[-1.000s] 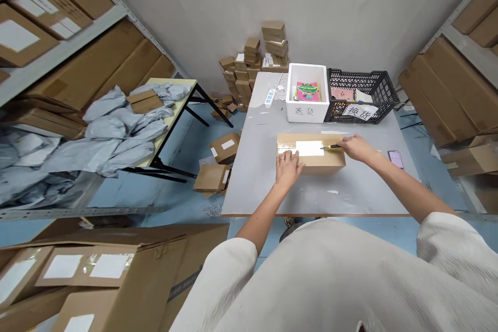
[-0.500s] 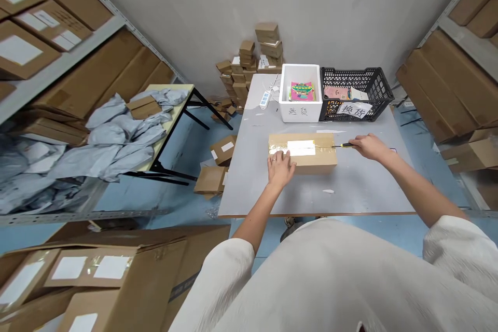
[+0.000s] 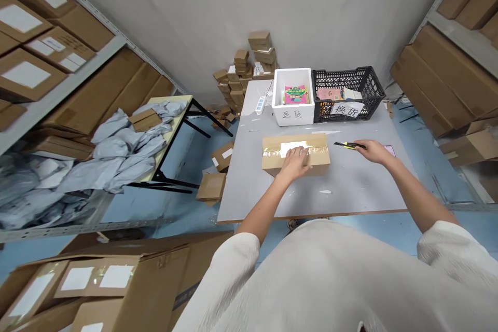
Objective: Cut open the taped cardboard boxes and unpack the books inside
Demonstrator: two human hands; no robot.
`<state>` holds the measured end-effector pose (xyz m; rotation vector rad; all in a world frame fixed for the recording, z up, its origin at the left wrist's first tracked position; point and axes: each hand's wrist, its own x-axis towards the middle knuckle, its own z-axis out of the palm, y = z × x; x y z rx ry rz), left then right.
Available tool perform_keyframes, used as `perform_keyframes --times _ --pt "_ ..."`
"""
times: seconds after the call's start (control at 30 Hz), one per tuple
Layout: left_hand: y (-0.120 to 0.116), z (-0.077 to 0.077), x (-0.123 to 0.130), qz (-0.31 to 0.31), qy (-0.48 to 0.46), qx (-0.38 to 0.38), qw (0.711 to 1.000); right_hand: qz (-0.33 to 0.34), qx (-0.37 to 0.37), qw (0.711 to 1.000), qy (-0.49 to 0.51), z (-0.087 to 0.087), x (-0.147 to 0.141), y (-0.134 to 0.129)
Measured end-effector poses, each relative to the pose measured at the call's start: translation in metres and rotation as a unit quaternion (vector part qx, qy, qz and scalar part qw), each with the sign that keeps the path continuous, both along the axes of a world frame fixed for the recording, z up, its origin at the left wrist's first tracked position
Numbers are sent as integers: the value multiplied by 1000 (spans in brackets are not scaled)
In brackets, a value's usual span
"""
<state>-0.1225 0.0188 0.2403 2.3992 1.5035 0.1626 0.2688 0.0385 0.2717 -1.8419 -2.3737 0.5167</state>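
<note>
A taped cardboard box (image 3: 272, 163) lies on the grey table, with a white label (image 3: 290, 148) and shiny clear tape along its top. My left hand (image 3: 296, 162) lies over the label at the middle of the box, its fingers loosely bent and partly hidden. To the right of the box, my right hand (image 3: 371, 151) grips a black-and-yellow utility knife (image 3: 352, 145). The blade points left at the box and is apart from it. A phone-like flat thing (image 3: 389, 150) lies just behind my right hand.
On the table (image 3: 249, 187) stand a white foam box (image 3: 293, 114) and a black plastic crate (image 3: 373, 98), both holding packets or booklets. A power strip (image 3: 260, 105) lies left of them. Grey parcels (image 3: 116, 142) cover a side table. Boxes fill the shelves on both sides.
The knife has come away from the box's right end. My left hand has slid right, from the box's left part to its middle. The whole view has shifted slightly.
</note>
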Motion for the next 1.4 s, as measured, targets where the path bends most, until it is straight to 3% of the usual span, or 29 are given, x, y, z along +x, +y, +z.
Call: perform_keyframes --times 0.13,0.27,0.5,0.83,1.0,1.23,1.4 --pt "19 3 23 -24 34 -26 999 -12 -22 998 60 -3 -10 -10" --pt "33 4 28 -24 69 -43 996 -16 -37 995 93 -5 -15 -12" --pt "38 1 34 -37 97 -44 994 2 -50 991 124 -9 -20 10" --pt "33 -4 32 -31 66 -40 996 80 -11 996 25 -13 -30 50" --pt "29 -1 31 -30 67 -36 997 113 -48 992 -25 -12 -34 66" --pt "28 -1 29 -32 59 -40 997 156 -25 986 -61 -12 -41 74" --pt "25 1 28 -22 47 -41 998 130 -154 979 22 -21 -32 71"
